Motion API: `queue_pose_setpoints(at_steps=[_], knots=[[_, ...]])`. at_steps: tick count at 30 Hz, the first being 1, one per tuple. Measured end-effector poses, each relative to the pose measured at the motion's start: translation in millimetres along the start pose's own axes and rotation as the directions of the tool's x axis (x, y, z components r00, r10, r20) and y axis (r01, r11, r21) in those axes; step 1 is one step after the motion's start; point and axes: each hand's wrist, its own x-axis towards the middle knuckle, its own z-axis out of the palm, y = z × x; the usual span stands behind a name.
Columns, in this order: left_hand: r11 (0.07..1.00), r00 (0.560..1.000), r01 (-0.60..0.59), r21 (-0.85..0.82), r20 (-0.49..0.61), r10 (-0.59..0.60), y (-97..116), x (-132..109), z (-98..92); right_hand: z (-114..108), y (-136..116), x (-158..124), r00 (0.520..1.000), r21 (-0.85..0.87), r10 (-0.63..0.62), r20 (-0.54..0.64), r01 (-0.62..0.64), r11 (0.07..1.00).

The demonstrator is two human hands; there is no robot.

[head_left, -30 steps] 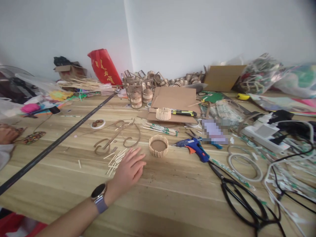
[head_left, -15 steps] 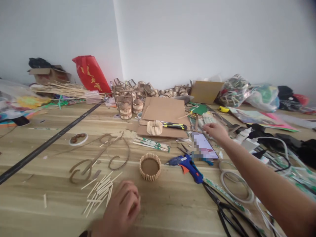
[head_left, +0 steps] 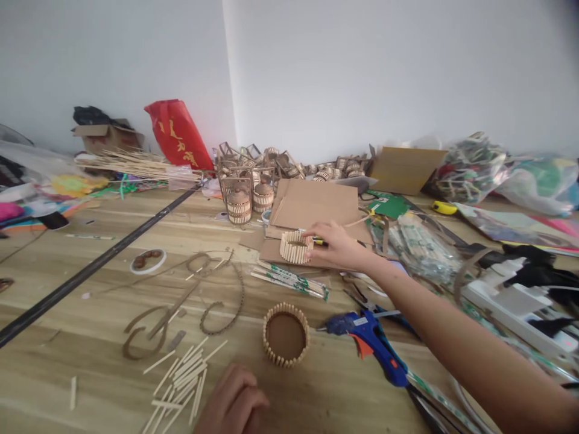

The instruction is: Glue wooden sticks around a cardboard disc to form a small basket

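Observation:
At the front edge, my left hand (head_left: 237, 401) rests with its fingers loosely curled, and nothing shows in them. It is between loose short wooden sticks (head_left: 183, 377) and a round basket of upright sticks with a brown base (head_left: 286, 334). My right hand (head_left: 332, 244) reaches forward over the cardboard (head_left: 312, 205), its thumb and fingers closed at the right side of a smaller stick ring (head_left: 295, 248). A utility knife (head_left: 320, 242) lies partly hidden under that hand. Below the forearm lies a blue glue gun (head_left: 371, 337), its nozzle toward the basket.
Wrapped sticks (head_left: 292, 280) lie before the cardboard. Finished small baskets (head_left: 238, 205) stand behind it. A black strip (head_left: 99, 262) crosses the left side, near a white tape roll (head_left: 148, 261). On the right are a power strip (head_left: 520, 307) and black scissors (head_left: 425, 407).
My right hand has moved left from beside the phone to the smaller stick ring, and its forearm now covers most of the phone. My left hand has stayed low, loosely curled. The view has shifted.

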Motion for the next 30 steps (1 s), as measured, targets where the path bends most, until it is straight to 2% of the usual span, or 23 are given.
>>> queue_pose_setpoints(at_steps=[2,5,6,9,12,14,16,19,22,24,26,30], knots=[[1.000,1.000,0.005,0.011,0.006,-0.005,1,-2,4.9,12,-14,3,0.996,-0.019,-0.074,0.047,0.075,0.997],[0.999,0.999,0.008,0.036,-0.032,-0.007,4,-5,10.7,24,-23,7,0.994,-0.067,-0.094,0.059,0.098,0.993],[0.999,0.999,-0.004,0.041,-0.054,0.006,6,-5,10.7,24,-25,7,0.994,-0.082,-0.097,0.054,0.102,0.991],[1.000,0.999,0.001,0.030,0.047,-0.002,16,-2,3.0,9,-31,-4,0.993,-0.119,-0.117,0.013,0.118,0.986],[0.999,0.998,0.023,0.046,0.060,-0.026,26,3,-9.7,-22,-43,-42,0.989,-0.145,-0.146,-0.036,0.139,0.980],[0.998,0.996,0.029,0.056,0.077,-0.033,30,8,-15.9,-39,-54,-79,0.971,-0.151,-0.219,-0.095,0.203,0.967],[0.994,0.996,0.032,0.105,0.079,-0.040,31,15,-18.1,-45,-67,-121,0.949,-0.160,-0.278,-0.146,0.254,0.954],[0.975,0.995,-0.016,0.224,0.104,-0.007,26,30,-14.8,-31,-90,-179,0.951,-0.117,-0.276,-0.140,0.261,0.958],[0.927,0.987,-0.070,0.368,0.163,0.010,22,46,-8.7,0,-109,-213,0.950,-0.042,-0.243,-0.198,0.239,0.970],[0.927,0.966,-0.077,0.367,0.258,-0.022,19,55,-5.9,17,-117,-221,0.942,-0.031,-0.261,-0.212,0.261,0.965],[0.918,0.957,-0.088,0.386,0.288,-0.029,15,61,-4.8,30,-122,-220,0.930,-0.054,-0.297,-0.217,0.292,0.955],[0.885,0.966,-0.042,0.464,0.244,-0.081,-1,66,-5.5,48,-122,-209,0.907,-0.122,-0.378,-0.186,0.360,0.925]])
